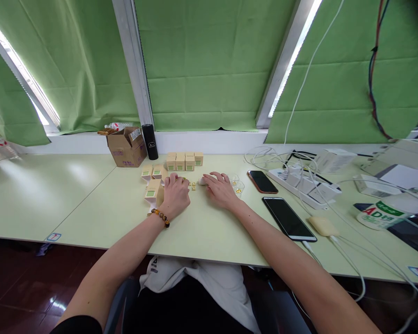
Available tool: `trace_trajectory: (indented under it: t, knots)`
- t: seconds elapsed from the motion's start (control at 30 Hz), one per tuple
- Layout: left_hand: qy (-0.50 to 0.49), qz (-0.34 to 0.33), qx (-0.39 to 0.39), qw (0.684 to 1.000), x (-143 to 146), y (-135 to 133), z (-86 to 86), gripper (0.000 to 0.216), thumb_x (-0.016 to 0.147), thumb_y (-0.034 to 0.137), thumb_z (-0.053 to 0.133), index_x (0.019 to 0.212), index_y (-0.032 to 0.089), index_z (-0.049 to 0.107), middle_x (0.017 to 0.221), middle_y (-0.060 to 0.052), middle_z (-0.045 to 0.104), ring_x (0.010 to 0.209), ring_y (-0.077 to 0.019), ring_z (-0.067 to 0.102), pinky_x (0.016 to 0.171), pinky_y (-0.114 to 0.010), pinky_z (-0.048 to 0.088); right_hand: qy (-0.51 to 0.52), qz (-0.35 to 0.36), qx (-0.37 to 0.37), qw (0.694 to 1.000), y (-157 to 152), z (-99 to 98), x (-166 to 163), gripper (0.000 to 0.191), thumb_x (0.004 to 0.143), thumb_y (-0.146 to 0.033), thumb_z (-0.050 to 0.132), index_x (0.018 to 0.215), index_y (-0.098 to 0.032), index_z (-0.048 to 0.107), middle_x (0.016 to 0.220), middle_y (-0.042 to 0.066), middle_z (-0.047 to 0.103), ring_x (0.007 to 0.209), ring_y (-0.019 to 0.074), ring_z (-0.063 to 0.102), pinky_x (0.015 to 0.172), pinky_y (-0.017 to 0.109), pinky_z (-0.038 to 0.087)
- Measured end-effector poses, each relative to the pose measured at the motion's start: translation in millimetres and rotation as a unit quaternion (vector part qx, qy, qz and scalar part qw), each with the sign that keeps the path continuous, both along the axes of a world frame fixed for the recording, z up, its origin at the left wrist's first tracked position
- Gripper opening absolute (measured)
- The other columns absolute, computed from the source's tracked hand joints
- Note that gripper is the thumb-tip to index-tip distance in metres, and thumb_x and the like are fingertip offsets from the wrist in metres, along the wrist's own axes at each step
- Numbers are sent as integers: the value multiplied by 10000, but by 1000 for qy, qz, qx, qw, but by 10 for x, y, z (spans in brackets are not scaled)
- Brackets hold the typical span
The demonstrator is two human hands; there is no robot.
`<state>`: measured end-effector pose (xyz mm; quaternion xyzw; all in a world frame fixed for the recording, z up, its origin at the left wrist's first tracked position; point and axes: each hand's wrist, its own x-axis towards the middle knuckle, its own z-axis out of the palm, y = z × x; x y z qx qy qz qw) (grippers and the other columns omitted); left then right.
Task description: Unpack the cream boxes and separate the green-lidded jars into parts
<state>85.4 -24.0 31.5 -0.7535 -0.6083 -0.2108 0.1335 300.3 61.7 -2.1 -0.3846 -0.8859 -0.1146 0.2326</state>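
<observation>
My left hand (176, 195), with a beaded bracelet (161, 217) at the wrist, rests over the table with its fingers curled together. Whatever they grip is hidden. Small gold pieces (193, 186) lie on the table just right of its fingertips. Opposite them, my right hand (220, 189) has bent fingers closed at a small white object (202, 181), whose kind I cannot make out. Beside my left hand stand open small cardboard boxes (153, 192) with green labels. Clear round containers (238, 188) with gold bits inside sit just right of my right hand.
Several closed small boxes (180, 162) stand in rows farther back. A large carton (127, 147) and a black tumbler (150, 142) are at back left. On the right lie two phones (290, 219), a power strip (301, 186), tangled white cables and a white bottle (386, 211).
</observation>
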Motion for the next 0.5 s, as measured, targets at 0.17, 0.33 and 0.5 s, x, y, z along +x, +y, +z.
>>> trace_trajectory:
  t: [0.17, 0.33, 0.5]
  knots:
    - [-7, -5, 6, 1000, -2, 0, -4, 144, 950, 165, 559, 1025, 189, 680, 1040, -146, 705, 1231, -359, 434, 979, -521, 351, 58, -10, 10, 998, 42, 52, 77, 444, 980, -128, 418, 1364, -189, 633, 1428, 99, 692, 1397, 305, 461, 1134, 482, 278]
    - [-43, -87, -25, 995, 36, -53, -11, 189, 985, 201, 568, 1131, 187, 687, 1080, -110, 732, 1235, -331, 456, 1004, -489, 391, 193, -54, 11, 980, 137, 140, 204, 352, 985, -158, 421, 1176, -195, 714, 1138, 113, 783, 1248, 306, 559, 1054, 464, 362]
    - [-32, -253, -115, 960, 131, -133, -60, 272, 978, 245, 612, 1242, 224, 672, 1218, -78, 728, 1352, -323, 431, 1130, -490, 377, 335, -121, 14, 934, 247, 229, 355, 242, 954, -222, 484, 1000, -221, 721, 951, 97, 775, 1058, 305, 620, 986, 454, 430]
